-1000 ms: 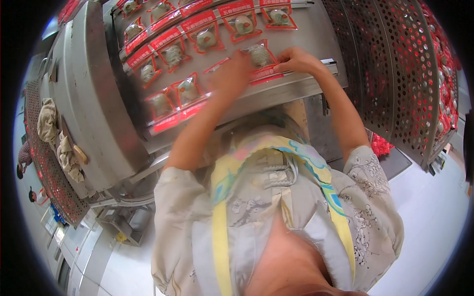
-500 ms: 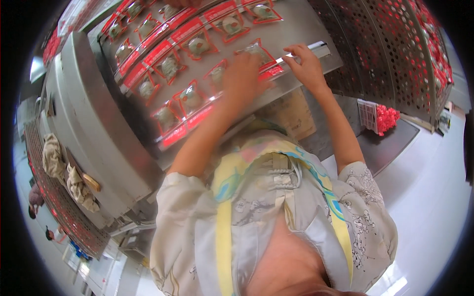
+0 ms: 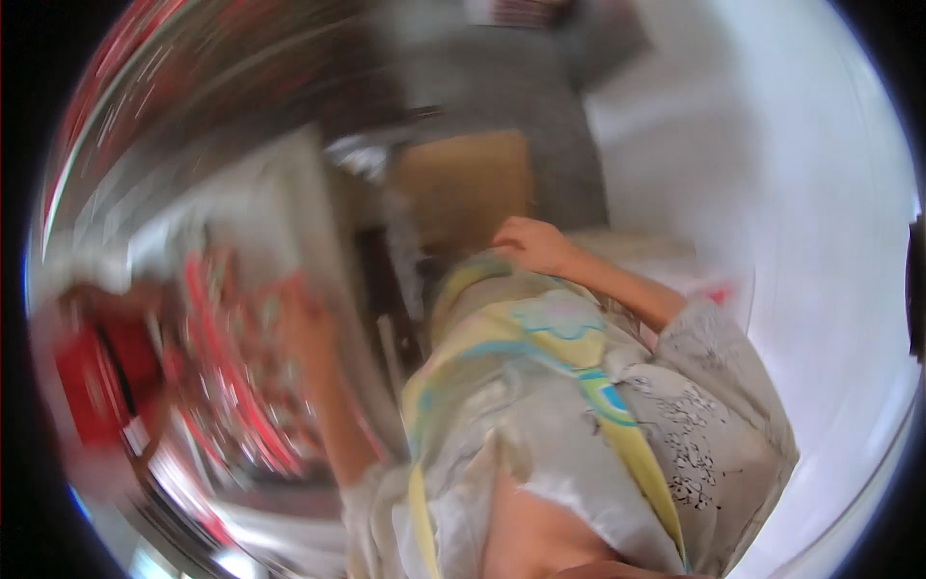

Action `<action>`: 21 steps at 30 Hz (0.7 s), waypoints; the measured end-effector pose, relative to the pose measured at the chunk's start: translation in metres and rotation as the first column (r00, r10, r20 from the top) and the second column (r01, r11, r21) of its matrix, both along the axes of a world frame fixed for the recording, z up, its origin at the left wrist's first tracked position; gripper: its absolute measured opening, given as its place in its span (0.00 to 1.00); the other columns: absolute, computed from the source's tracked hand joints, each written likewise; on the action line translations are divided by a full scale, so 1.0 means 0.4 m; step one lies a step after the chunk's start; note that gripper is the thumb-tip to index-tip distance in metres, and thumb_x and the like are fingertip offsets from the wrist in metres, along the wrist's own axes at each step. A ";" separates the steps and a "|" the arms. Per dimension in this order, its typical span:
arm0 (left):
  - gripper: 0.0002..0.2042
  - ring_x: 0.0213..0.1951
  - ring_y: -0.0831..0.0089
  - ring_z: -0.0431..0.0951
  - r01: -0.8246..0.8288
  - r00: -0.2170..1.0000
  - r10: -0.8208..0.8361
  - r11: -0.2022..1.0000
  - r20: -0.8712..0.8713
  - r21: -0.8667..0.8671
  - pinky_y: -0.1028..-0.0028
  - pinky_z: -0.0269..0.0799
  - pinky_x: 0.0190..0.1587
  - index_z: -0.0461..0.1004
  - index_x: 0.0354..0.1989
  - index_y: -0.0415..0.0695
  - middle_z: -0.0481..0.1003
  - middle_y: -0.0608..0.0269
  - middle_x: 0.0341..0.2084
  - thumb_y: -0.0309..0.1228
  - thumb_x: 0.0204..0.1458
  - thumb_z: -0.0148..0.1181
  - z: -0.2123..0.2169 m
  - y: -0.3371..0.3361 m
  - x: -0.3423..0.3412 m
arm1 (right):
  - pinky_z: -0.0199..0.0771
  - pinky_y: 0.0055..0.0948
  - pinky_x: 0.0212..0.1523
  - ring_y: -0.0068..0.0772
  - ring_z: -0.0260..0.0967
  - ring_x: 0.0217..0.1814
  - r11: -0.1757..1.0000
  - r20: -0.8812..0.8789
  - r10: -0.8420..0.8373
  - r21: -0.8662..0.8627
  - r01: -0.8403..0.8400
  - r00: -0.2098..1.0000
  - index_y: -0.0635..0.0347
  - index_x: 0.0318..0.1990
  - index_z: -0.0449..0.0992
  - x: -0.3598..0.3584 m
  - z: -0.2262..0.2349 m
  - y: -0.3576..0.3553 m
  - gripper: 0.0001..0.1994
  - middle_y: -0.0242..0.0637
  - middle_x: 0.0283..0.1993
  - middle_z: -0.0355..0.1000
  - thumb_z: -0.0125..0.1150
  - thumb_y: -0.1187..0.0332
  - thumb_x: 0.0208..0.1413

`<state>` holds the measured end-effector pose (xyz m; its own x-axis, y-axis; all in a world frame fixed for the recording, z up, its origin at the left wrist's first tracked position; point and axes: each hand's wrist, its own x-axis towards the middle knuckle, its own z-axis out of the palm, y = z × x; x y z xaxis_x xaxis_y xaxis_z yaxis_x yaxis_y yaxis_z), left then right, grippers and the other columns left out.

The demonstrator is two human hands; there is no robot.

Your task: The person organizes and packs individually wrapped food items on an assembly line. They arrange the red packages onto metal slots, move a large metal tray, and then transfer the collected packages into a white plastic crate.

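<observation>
The red-edged packets (image 3: 236, 386), small flat things laid in rows, show only as a red and pale smear at the left of the view, on a grey surface that I take for the tabletop (image 3: 289, 232); the blur is too strong to count them or tell one from another. The left hand (image 3: 304, 314) lies right at the near edge of those rows, seemingly touching them, its forearm running down toward the pale patterned garment (image 3: 579, 405). Whether its fingers are spread or closed on a packet I cannot tell.

The right hand (image 3: 532, 243) is well apart from the packets, off to the other side, raised above the chest. Its fingers are loosely curled and it holds nothing that I can see. Just behind it stands a brown cardboard box (image 3: 463, 188). A bright red blurred shape (image 3: 92, 386) sits at the far left, beyond the packets. To the right is a pale floor (image 3: 772, 193).
</observation>
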<state>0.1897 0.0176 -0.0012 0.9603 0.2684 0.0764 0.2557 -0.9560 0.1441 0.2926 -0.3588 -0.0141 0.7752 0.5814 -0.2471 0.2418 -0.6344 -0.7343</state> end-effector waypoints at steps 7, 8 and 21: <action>0.20 0.53 0.54 0.66 0.119 0.987 -0.092 0.971 -0.132 0.209 0.62 0.60 0.56 0.63 0.54 0.35 0.66 0.46 0.52 0.32 0.54 0.49 -0.031 -0.020 0.010 | 0.69 0.33 0.33 0.37 0.69 0.34 0.614 0.378 -0.770 0.216 0.759 0.515 0.56 0.34 0.72 -0.299 0.062 -0.468 0.06 0.37 0.32 0.68 0.58 0.66 0.51; 0.21 0.53 0.54 0.67 0.058 0.986 -0.016 0.965 -0.164 0.257 0.61 0.61 0.56 0.63 0.54 0.34 0.67 0.46 0.51 0.32 0.54 0.49 -0.037 -0.015 0.011 | 0.69 0.31 0.33 0.35 0.69 0.33 0.448 0.383 -0.862 0.270 0.852 0.332 0.56 0.33 0.72 -0.343 0.069 -0.541 0.05 0.37 0.32 0.69 0.58 0.67 0.51; 0.34 0.49 0.51 0.69 -0.066 0.985 0.121 0.923 -0.124 0.380 0.61 0.67 0.50 0.59 0.56 0.33 0.68 0.45 0.48 0.45 0.47 0.60 -0.016 -0.049 0.032 | 0.64 0.45 0.48 0.46 0.65 0.47 0.145 0.717 -0.676 -0.092 0.985 0.167 0.53 0.39 0.77 -0.503 -0.207 -0.867 0.18 0.42 0.40 0.71 0.66 0.58 0.40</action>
<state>0.2026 -0.0021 -0.0075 0.9404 0.3360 0.0527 0.3377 -0.9039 -0.2627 0.0913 -0.7057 -0.0970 0.7123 -0.6183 0.3322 -0.5538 -0.7859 -0.2752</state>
